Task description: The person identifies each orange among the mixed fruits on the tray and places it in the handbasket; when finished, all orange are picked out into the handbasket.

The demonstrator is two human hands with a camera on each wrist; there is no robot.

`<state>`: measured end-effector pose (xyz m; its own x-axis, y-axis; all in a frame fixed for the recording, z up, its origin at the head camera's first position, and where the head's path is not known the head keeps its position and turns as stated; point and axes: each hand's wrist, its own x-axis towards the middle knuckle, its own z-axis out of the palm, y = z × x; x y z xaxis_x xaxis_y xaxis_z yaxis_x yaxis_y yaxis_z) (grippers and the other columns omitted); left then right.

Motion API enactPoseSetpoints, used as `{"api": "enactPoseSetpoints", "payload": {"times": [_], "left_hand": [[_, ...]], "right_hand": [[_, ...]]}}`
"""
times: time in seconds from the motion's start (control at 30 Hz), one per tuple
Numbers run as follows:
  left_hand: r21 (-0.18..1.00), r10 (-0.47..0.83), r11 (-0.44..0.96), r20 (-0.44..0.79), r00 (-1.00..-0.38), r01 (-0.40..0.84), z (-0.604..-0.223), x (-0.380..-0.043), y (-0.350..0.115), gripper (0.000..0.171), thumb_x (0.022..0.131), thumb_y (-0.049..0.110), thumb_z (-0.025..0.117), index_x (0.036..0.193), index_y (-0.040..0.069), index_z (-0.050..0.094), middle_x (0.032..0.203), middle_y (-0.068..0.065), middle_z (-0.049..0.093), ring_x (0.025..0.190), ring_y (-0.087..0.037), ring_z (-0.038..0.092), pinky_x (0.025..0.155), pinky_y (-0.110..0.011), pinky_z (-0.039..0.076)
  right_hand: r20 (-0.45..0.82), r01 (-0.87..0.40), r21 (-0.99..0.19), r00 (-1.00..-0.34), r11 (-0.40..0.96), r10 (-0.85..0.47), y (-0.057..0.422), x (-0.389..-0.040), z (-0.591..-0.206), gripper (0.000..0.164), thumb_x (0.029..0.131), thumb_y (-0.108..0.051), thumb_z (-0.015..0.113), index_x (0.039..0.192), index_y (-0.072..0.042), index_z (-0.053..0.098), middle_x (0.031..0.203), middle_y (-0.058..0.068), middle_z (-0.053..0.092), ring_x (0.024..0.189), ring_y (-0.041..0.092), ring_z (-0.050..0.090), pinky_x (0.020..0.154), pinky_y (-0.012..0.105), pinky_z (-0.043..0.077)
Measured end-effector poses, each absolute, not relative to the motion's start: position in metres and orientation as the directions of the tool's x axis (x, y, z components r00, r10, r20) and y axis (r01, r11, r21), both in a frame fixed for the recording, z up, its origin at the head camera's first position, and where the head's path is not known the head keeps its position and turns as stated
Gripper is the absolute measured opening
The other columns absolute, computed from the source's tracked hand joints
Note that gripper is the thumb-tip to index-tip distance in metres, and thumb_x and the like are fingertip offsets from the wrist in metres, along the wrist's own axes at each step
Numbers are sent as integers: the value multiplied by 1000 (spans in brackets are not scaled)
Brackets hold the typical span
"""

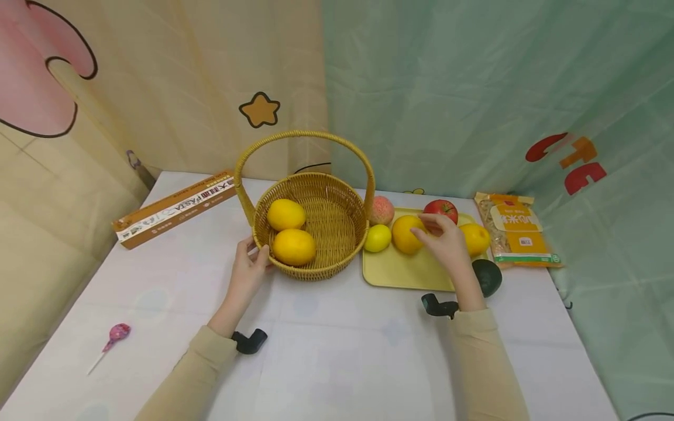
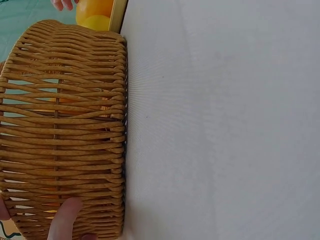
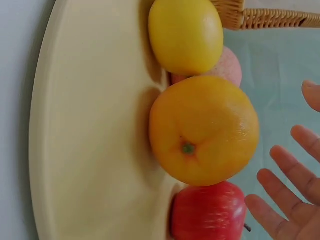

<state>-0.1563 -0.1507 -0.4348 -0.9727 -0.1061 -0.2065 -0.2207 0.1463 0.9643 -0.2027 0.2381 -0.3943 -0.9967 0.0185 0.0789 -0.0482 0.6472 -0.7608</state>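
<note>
On the table stands a woven basket (image 1: 337,234) with a tall handle, two yellow oval fruits (image 1: 293,247) inside on its left. My left hand (image 1: 248,266) holds the basket's lower left side; the left wrist view shows a thumb (image 2: 65,220) against its weave. My right hand (image 1: 446,242) hovers over the yellow tray (image 1: 400,275) by an orange (image 1: 406,234). In the right wrist view its fingers are spread and apart from the orange (image 3: 205,131). Around the orange are a lemon-yellow fruit (image 1: 377,238), a red fruit (image 1: 439,209) and a yellow-orange fruit (image 1: 475,240).
A pink peach-like fruit (image 1: 382,210) sits behind the tray's left corner, and a dark green fruit (image 1: 487,277) by its right edge. Further right lies a bag of grain (image 1: 518,231). A pasta box (image 1: 176,210) and a lollipop (image 1: 117,334) lie on the left.
</note>
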Motion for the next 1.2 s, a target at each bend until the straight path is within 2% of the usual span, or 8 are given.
{"api": "enactPoseSetpoints", "payload": {"times": [0.27,0.57,0.73,0.87,1.2], "left_hand": [[960,-106,165,-212,-971,-228,-433,-157,-152,56,106,19,41,152,-1,15,157,-24,22,133,-36,46,103,-48,52],[958,-109,170,-213,-971,-229,-435,-158,-153,56,106,19,41,152,-1,16,157,-23,23,133,-36,47,102,-47,53],[956,-107,171,-223,-969,-239,-435,-159,-154,56,106,19,41,152,-1,16,157,-23,23,134,-36,46,102,-46,53],[957,-106,171,-219,-970,-235,-435,-159,-154,56,106,19,41,151,-2,16,157,-23,23,135,-36,45,103,-47,52],[959,-102,168,-215,-971,-230,-435,-158,-154,57,106,20,42,152,-1,15,158,-23,23,135,-36,45,104,-47,52]], "right_hand": [[-73,75,-698,-997,713,34,243,-209,-405,69,92,-44,67,143,-3,47,146,20,47,134,38,43,117,54,35],[-140,135,-726,-989,675,47,237,-216,-421,82,92,-39,69,151,2,28,152,26,35,136,42,38,119,53,33],[-165,162,-713,-984,682,61,235,-219,-427,90,90,-44,69,153,2,23,154,28,31,139,43,35,120,56,30],[-172,182,-725,-982,665,82,234,-222,-433,92,89,-45,70,153,1,22,155,27,30,139,43,35,121,56,29],[-151,238,-773,-969,589,194,227,-214,-430,83,86,-32,73,149,0,28,150,27,37,134,41,38,119,53,33]]}}
